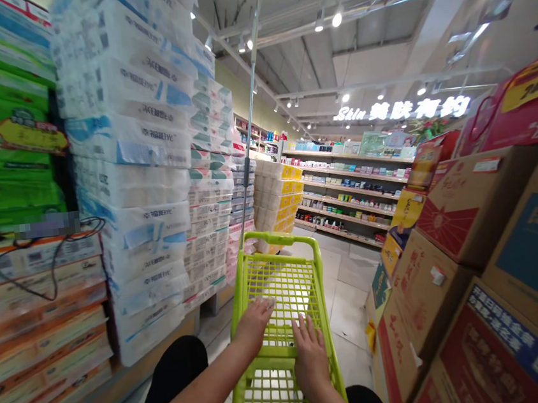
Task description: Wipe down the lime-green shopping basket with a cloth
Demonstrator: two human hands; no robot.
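Note:
A lime-green plastic shopping cart [277, 258] with grid panels stands in the middle of the view, between my knees. My left hand [256, 321] is over the left part of its grid, fingers stretched out and close together. Lower down on the right side, my right hand [311, 354] lies with its fingers extended and slightly apart, palm down. Neither hand wraps round anything. Whether the palms press on the grid or hover just above it is hard to tell.
Tall stacks of packaged tissue paper [142, 144] line the left, beside green packs [1, 127]. Cardboard cartons [432, 293] are piled on the right. Long shelves [344, 181] of small products stand at the back. A tiled floor [345, 289] runs between, and a thin pole [252, 107] rises near the cart.

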